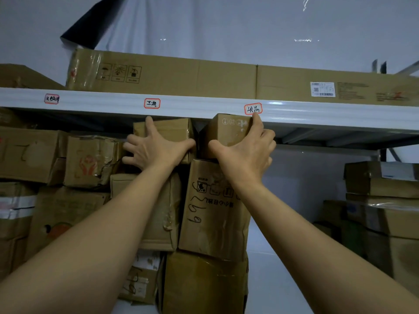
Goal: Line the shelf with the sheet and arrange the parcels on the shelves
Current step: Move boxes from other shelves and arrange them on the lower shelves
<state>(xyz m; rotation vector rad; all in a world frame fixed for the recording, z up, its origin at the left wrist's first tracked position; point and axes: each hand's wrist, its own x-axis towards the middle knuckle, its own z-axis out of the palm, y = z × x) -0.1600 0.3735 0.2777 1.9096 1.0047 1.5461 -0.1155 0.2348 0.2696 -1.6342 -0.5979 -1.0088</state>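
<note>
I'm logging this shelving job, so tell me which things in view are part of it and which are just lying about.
In the job: left hand on the left small parcel; right hand on the right small parcel; white shelf beam.

Lying about: long carton on top; boxes at right.

3 red-bordered handwritten labels (152,103) on beam, pale back wall (226,26)
</note>
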